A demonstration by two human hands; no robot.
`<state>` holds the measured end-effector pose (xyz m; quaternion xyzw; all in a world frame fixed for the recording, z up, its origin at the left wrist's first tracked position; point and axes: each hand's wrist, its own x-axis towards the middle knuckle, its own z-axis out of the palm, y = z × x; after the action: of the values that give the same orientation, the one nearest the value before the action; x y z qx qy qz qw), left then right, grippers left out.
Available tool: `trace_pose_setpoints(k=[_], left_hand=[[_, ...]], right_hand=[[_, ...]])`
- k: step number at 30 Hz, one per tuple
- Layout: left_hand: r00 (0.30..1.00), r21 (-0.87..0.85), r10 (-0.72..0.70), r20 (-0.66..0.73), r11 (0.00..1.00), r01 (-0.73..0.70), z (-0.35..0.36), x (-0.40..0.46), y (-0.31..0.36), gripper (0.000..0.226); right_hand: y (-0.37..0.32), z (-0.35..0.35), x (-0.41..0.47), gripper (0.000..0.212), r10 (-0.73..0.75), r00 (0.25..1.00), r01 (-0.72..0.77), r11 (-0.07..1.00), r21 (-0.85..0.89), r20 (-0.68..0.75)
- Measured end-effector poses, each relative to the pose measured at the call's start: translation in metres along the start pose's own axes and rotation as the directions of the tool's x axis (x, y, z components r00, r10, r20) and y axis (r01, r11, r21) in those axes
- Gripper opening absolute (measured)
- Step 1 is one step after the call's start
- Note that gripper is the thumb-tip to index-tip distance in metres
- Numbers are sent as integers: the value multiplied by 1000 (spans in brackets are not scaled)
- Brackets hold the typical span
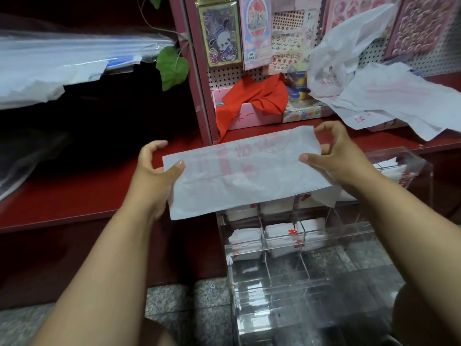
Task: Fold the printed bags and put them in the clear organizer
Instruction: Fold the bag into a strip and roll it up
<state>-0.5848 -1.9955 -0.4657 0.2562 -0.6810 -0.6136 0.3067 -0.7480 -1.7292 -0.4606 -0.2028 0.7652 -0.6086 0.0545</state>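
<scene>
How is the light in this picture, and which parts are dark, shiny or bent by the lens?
Head view: even indoor light on the white printed bag and both hands; the open shelf space at left is nearly black; faint glare on the clear plastic organizer; wide-angle bending at the edges; no strong blur.

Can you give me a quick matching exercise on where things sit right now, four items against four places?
Things:
1. held bag
2. red cloth
3. loose bags
4. folded bags

Places:
A. draped over a pink box
B. inside the clear organizer
C. between the left hand and right hand
D. heaped on the shelf at right

Pairs: 1-C, 2-A, 3-D, 4-B
</scene>
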Motion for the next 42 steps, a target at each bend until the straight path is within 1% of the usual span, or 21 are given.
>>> trace_pose_setpoints(k=[2,3,4,5,7,9,10,12,15,17,19,21,24,27,30,33,36,39,40,42], left_hand=[[998,95,40,-38,995,-36,0,-2,1,20],[997,126,49,-59,991,-42,-1,-2,1,13],[996,116,40,-74,993,-31,-1,0,1,13],[998,62,-2,-65,998,6,-1,-1,2,16],[994,-26,-107,20,994,108,0,-1,4,20],[973,-43,-172,156,983,181,-1,-5,7,15],[960,-20,-185,209,981,193,-3,-6,7,11],[945,38,-208,251,978,205,-5,-8,6,18],[938,58,-227,262,974,219,-11,-7,7,27],[924,64,-236,301,972,227,-15,-6,8,35],[911,123,-235,339,971,205,-16,-8,9,38],[919,167,-230,319,969,185,-17,-9,9,34],[948,169,-209,239,971,171,-18,-8,11,30],[954,181,-196,227,971,156,-21,-9,15,31],[966,234,-155,205,966,106,-21,-12,19,33],[986,304,-100,133,951,55,-18,-13,23,31],[995,399,-45,94,917,4,-17,-14,26,25],[993,484,33,110,871,-82,-18,-13,29,9],[991,492,48,125,865,-103,-19,-12,30,5],[990,461,53,134,880,-110,-21,-10,32,9]], right_hand=[[3,0,2,42,-14,1000,14,1000,-10,-17],[5,0,3,39,-23,1000,22,999,-23,-19],[7,-1,5,36,-31,999,30,999,-35,-18],[8,-1,5,33,-35,999,34,998,-51,-17],[11,-3,6,28,-41,999,39,996,-77,-25],[12,-3,7,23,-47,999,45,996,-81,-28],[12,-2,7,20,-49,998,47,996,-76,-26],[11,0,7,14,-54,998,54,998,-29,-10],[9,1,6,14,-28,999,27,999,35,22],[8,-1,5,14,4,999,-5,999,47,40],[8,-4,5,15,20,998,-24,998,61,65],[8,-6,4,23,23,995,-29,998,58,101],[6,-10,2,34,25,987,-27,1000,10,156],[6,-13,0,40,15,989,0,995,-104,145],[1,-13,-4,42,-2,993,17,991,-132,118],[-5,-12,-6,38,-38,996,59,962,-266,82],[-9,-11,-6,23,-82,994,104,924,-369,74],[-12,-13,-7,7,-144,980,193,859,-474,138],[-13,-14,-6,5,-160,974,220,831,-512,158],[-16,-19,-5,10,-173,967,249,797,-550,187]])
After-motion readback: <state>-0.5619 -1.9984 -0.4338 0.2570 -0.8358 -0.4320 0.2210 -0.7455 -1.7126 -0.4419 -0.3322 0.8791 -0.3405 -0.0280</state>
